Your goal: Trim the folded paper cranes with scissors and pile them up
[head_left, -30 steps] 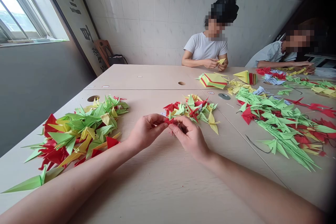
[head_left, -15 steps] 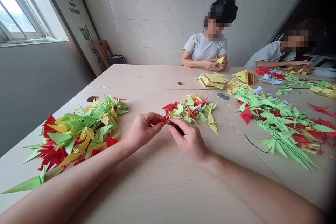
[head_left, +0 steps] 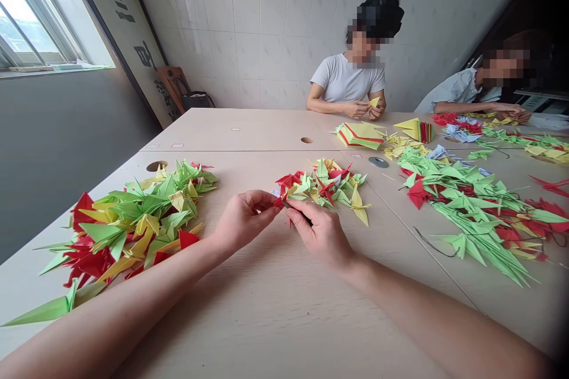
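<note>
My left hand (head_left: pixel 245 220) pinches a small red origami crane (head_left: pixel 279 202) between thumb and fingertips, above the middle of the table. Opposite it, my right hand (head_left: pixel 323 232) is closed around a slim dark tool (head_left: pixel 307 220). Its tip meets the red paper; its kind is mostly hidden by my fingers. Just beyond both hands lies a small pile of red, green and yellow paper cranes (head_left: pixel 324 183). A larger heap of folded paper cranes (head_left: pixel 137 225) spreads beside my left forearm.
Strings of mainly green cranes (head_left: pixel 475 207) cover the right side. Stacks of folded paper (head_left: pixel 360 135) and a metal disc (head_left: pixel 379 162) lie farther back. Across the table (head_left: pixel 249 320), one person (head_left: pixel 349 83) holds yellow paper; another person (head_left: pixel 466 92) sits at the right.
My hands stay almost in place. My right fingers have shifted slightly, hiding more of the dark tool, and a red tip now shows below the fingertips.
</note>
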A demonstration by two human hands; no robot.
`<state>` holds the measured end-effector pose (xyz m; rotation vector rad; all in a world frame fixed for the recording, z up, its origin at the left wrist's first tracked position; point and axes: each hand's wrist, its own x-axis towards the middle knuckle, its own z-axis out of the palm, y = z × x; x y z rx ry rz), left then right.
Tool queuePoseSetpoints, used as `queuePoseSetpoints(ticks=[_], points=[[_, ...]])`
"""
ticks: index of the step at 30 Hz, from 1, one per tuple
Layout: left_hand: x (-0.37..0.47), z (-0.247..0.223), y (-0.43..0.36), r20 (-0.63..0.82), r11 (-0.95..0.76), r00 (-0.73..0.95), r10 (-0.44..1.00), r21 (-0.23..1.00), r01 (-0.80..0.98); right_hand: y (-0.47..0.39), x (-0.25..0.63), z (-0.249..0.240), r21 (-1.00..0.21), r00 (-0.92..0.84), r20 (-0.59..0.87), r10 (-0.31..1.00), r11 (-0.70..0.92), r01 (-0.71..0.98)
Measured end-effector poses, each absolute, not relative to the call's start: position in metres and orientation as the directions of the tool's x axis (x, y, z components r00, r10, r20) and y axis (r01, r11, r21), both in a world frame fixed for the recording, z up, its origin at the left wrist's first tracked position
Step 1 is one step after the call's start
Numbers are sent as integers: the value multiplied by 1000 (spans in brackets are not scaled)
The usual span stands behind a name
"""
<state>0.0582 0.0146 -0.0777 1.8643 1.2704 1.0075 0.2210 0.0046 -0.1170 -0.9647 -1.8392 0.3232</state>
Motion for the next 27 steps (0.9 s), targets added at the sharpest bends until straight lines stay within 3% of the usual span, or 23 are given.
queuePoseSetpoints(ticks=[15,27], points=[[59,-79,15,232,-326,251,940,829,454,6,223,-118,-582,-220,667,712,682,443],[59,-78,16,193,-278,259,946,894,350,6,223,-119,-548,-241,686,687,705,449]])
